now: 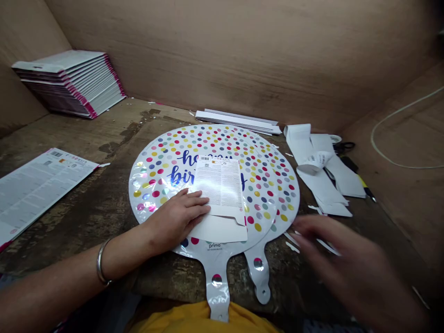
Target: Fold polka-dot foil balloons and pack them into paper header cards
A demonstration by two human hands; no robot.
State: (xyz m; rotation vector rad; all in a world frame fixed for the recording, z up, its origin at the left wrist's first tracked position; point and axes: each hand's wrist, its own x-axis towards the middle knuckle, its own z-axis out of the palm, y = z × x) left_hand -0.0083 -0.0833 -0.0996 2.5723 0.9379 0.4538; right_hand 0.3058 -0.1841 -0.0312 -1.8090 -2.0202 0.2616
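Two flat foil balloons lie overlapping in front of me; the upper balloon (156, 185) has coloured dots and blue "happy birthday" lettering, and the lower balloon (286, 203) shows along the right. A white printed cardboard sleeve (222, 189) with an open flap at its near end rests on the upper balloon, covering part of the lettering. My left hand (176, 215) lies with fingers outstretched on the sleeve's left edge. My right hand (347, 263) is off to the right of the balloons, smeared by motion; its fingers are too blurred to read.
A pile of folded sleeves (76, 83) stands at the back left. More printed sleeves (45, 189) lie at the left. White strips (239, 121) lie along the back wall. Curled label paper (315, 171), black scissors (343, 147) and a yellow-black cutter (366, 188) are at the right.
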